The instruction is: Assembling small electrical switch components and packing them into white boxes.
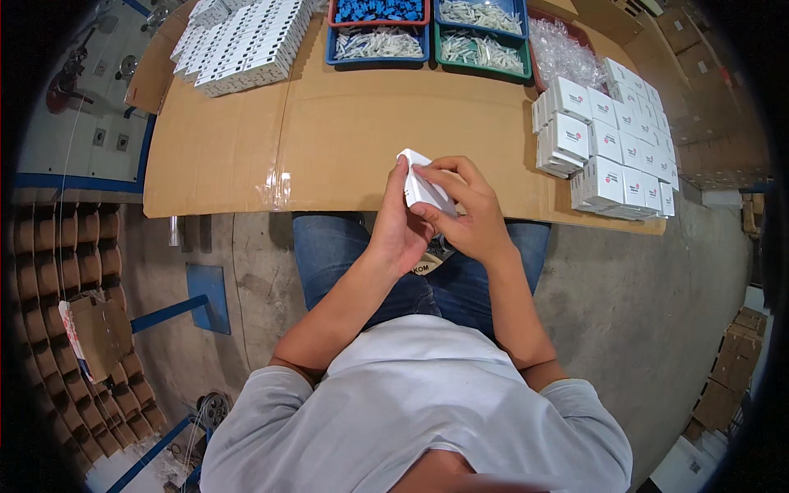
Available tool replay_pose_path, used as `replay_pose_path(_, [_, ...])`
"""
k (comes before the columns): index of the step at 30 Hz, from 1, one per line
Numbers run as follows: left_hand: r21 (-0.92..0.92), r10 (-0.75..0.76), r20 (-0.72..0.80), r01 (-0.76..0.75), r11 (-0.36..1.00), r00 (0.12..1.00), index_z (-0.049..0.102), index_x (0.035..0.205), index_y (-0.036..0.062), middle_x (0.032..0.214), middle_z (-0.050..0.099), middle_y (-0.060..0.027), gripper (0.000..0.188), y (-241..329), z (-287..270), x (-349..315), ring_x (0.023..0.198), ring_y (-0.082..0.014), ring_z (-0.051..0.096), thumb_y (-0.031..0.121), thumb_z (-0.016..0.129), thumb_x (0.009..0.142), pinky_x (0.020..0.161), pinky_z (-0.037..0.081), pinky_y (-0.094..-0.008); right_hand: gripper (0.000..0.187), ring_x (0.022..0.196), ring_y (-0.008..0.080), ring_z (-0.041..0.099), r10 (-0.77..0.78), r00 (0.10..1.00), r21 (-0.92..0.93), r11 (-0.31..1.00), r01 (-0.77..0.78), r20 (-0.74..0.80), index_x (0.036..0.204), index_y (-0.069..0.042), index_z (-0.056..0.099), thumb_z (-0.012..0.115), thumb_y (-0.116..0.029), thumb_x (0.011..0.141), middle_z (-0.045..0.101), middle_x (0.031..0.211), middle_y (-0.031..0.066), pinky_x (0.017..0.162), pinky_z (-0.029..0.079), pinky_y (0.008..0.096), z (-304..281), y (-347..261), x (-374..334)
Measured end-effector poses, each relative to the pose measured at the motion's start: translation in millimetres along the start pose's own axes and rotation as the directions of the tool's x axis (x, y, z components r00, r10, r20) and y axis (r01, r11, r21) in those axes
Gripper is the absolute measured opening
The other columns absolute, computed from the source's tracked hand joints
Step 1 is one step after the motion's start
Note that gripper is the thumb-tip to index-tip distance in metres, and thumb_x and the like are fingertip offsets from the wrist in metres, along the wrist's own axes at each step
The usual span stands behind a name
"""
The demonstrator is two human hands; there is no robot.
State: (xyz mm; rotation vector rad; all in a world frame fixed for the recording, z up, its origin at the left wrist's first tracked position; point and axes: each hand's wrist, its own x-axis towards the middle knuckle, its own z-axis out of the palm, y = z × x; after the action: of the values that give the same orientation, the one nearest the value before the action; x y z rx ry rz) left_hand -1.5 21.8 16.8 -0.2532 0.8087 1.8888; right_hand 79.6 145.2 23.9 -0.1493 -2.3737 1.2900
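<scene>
1. Nearest the camera, the person's pale short-sleeved cloth shirt point(427, 394) fills the lower middle, with blue denim trousers point(329, 259) just beyond it.
2. At far left stands a brown cardboard divider grid point(66, 271) of squarish cells, an opened brown cardboard box point(103, 329) in front of it.
3. Next, a blue metal bar point(168, 314) runs to a flat blue plate point(209, 300) above the grey floor point(263, 279).
4. At upper left, small white cardboard boxes point(251, 49) sit packed in rows on a table covered with brown cardboard sheet point(214, 140).
5. Toward the middle, at the far side, an orange-red plastic tray point(379, 24) holds blue pieces; a blue plastic tray point(378, 63) before it holds slender whitish pieces.
6. Left hand point(399, 226): half closed, palm upward, gripping the left side of a white rectangular box point(429, 185), which is tilted at the table's near edge.
7. Right hand point(475, 205): fingers bent over that box from the right, thumb at its near end, holding it too.
8. Behind, a second blue tray point(482, 33) and a green plastic tray point(483, 73) carry more slender pieces.
9. At right, a red tray point(538, 76) heaped with clear plastic adjoins stacked white cartons point(606, 140).
</scene>
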Motion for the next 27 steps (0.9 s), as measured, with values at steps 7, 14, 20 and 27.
replay_pose_path(7, [-0.049,-0.033,0.06,0.036,0.998,0.998,0.054,0.137,0.019,0.123,0.063,-0.0022,0.05,0,2,-5,0.116,-0.0192,0.063,0.058,0.042,0.107,0.095,0.056,-0.0394,0.054,0.131,0.0376,0.057,-0.099,0.995,-0.023,0.995,0.098,-0.02,0.129,-0.008,0.067,0.084,-0.029,0.082,0.058,0.14,0.0192,0.105,0.048,0.0441,7,8,2])
replay_pose_path(14, [0.03,0.006,0.052,-0.008,1.0,0.999,0.051,0.142,0.0187,0.13,0.06,-0.0026,0.055,-1,11,-8,0.121,-0.0183,0.06,0.06,0.041,0.107,0.1,0.052,-0.0379,0.06,0.124,0.0405,0.057,-0.169,0.984,-0.101,0.981,0.164,-0.05,0.136,-0.006,0.065,0.08,-0.034,0.085,0.056,0.14,0.0208,0.103,0.048,0.0456,11,16,1])
replay_pose_path(20, [0.06,0.038,0.071,-0.042,0.997,0.997,0.049,0.144,0.0179,0.132,0.059,-0.0031,0.057,-6,0,-3,0.122,-0.0177,0.059,0.06,0.041,0.107,0.1,0.052,-0.0373,0.057,0.121,0.0424,0.057,-0.274,0.96,-0.141,0.954,0.265,-0.05,0.134,-0.004,0.066,0.078,-0.034,0.087,0.056,0.139,0.0238,0.102,0.048,0.047,11,19,3])
replay_pose_path(27, [0.07,0.003,0.059,-0.008,0.998,0.998,0.05,0.144,0.0179,0.131,0.06,-0.0029,0.058,-5,1,-4,0.121,-0.0176,0.06,0.062,0.039,0.107,0.099,0.052,-0.0371,0.056,0.122,0.043,0.057,-0.295,0.954,-0.13,0.949,0.287,-0.051,0.133,-0.002,0.067,0.077,-0.032,0.087,0.056,0.139,0.0248,0.102,0.048,0.0472,9,22,2])
